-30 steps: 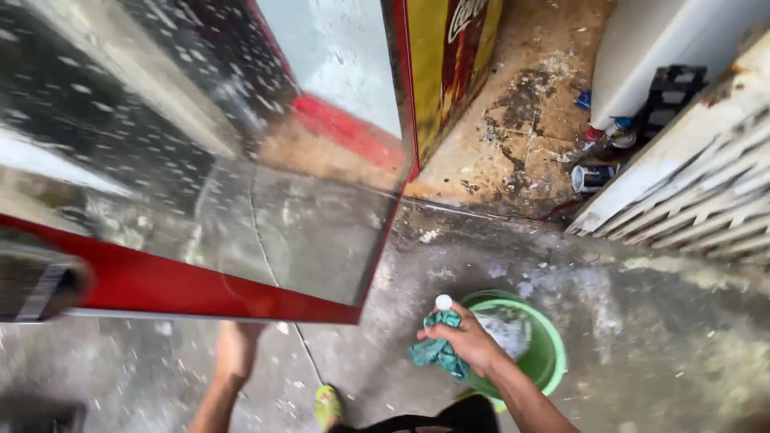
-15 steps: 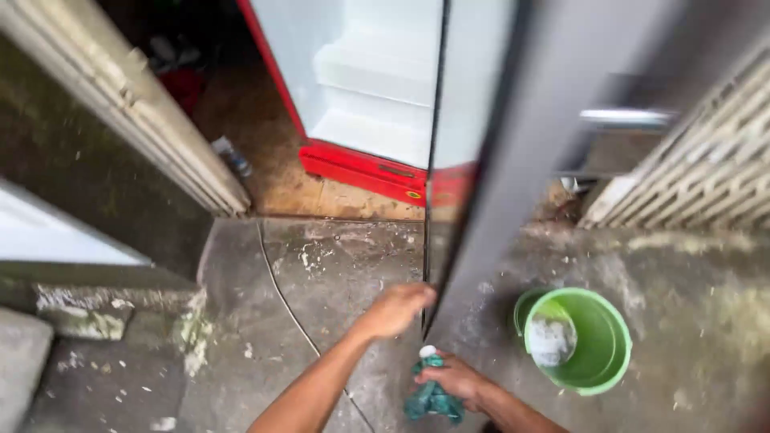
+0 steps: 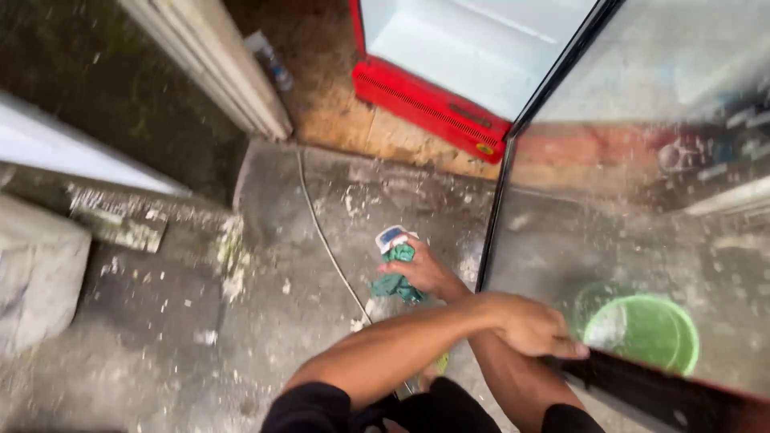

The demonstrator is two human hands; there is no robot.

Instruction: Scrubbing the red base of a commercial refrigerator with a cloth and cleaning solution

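My right hand point(image 3: 425, 273) is shut on a crumpled green cloth point(image 3: 397, 281) together with a small white and blue object point(image 3: 393, 237), low over the concrete floor beside the hinge-side edge of the fridge's glass door point(image 3: 642, 200). My left arm crosses over the right one, and my left hand point(image 3: 533, 325) grips the dark bottom frame of that open door. Behind it stands the fridge point(image 3: 449, 104), with a red base and a white inside.
A green basin point(image 3: 642, 333) holding foamy water shows through the door glass. A thin cable point(image 3: 321, 232) runs across the dirty floor. A concrete block point(image 3: 40, 273) sits at left, a pale slatted frame point(image 3: 216, 72) leans at the back, and a bottle point(image 3: 270, 62) lies beyond it.
The view swung left and the glass door now fills the right side. My left hand moved from the door's upright edge to its bottom frame. The right hand kept the cloth.
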